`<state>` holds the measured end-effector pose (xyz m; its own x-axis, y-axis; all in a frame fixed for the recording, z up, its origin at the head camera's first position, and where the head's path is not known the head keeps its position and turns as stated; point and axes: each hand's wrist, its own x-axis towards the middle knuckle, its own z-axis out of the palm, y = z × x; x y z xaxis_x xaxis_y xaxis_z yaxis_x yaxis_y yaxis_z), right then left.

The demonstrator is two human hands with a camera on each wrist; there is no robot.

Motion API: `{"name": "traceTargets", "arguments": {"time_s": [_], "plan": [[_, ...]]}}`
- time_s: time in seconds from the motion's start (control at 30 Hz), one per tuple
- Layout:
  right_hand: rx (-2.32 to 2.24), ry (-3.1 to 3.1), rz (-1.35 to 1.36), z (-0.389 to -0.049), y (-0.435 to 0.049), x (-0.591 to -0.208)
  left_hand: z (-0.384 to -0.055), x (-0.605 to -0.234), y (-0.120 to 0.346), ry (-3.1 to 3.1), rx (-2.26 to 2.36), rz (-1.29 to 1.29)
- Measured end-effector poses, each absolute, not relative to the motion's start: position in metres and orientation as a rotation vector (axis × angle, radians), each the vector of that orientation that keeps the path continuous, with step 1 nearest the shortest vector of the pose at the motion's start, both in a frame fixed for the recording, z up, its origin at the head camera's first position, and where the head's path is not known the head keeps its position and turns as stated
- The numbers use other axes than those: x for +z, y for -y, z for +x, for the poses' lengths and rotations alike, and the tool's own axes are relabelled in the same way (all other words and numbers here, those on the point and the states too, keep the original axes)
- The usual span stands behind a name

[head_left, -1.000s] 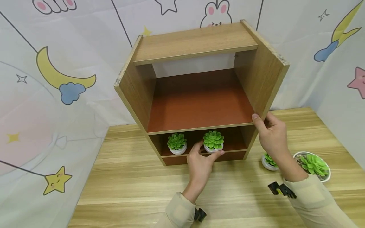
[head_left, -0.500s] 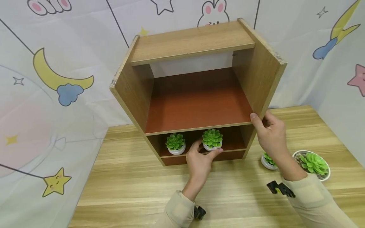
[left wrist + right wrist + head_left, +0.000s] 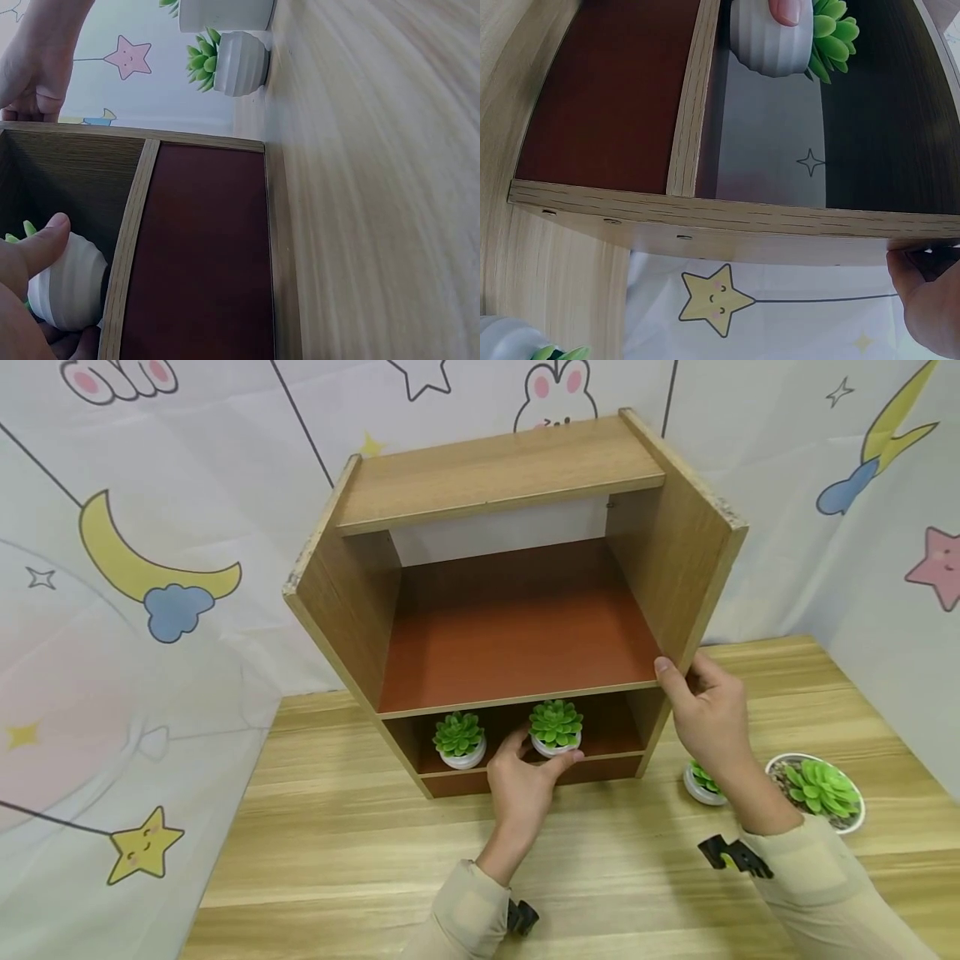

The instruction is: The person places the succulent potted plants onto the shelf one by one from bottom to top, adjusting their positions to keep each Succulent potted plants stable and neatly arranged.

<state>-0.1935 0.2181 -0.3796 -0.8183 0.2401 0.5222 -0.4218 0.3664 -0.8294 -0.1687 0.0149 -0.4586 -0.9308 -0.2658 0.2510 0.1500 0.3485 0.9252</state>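
In the lower compartment of a wooden shelf unit (image 3: 525, 700), my left hand (image 3: 521, 785) grips a small potted succulent (image 3: 555, 724) by its white ribbed pot, thumb on the near right side. The left wrist view shows this pot (image 3: 71, 285) between thumb and fingers, close over the shelf's front edge. A second potted succulent (image 3: 460, 739) stands to its left in the same compartment. My right hand (image 3: 708, 714) holds the unit's right side panel, thumb inside above the middle board and fingers around the outside; in the right wrist view this hand (image 3: 930, 300) shows at the panel's edge.
On the wooden table (image 3: 337, 877), a small potted succulent (image 3: 703, 783) stands right of the unit, partly behind my right wrist. Beside it is a larger oval pot with a succulent (image 3: 821, 789) and pebbles. A printed cloth (image 3: 262, 460) hangs behind.
The whole head view shifts slightly leftward. Both hands keep their holds, and the potted succulents stay in the same places relative to the unit.
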Motion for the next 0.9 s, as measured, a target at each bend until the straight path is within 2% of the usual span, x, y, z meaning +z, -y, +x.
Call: {"name": "traceTargets", "arguments": {"time_s": [0.9], "plan": [[1.476, 2.072, 0.15, -0.1933, -0.2185, -0.3795, -0.1757, -0.4599, -0.0128, 2.317, -1.57, 0.041]]}}
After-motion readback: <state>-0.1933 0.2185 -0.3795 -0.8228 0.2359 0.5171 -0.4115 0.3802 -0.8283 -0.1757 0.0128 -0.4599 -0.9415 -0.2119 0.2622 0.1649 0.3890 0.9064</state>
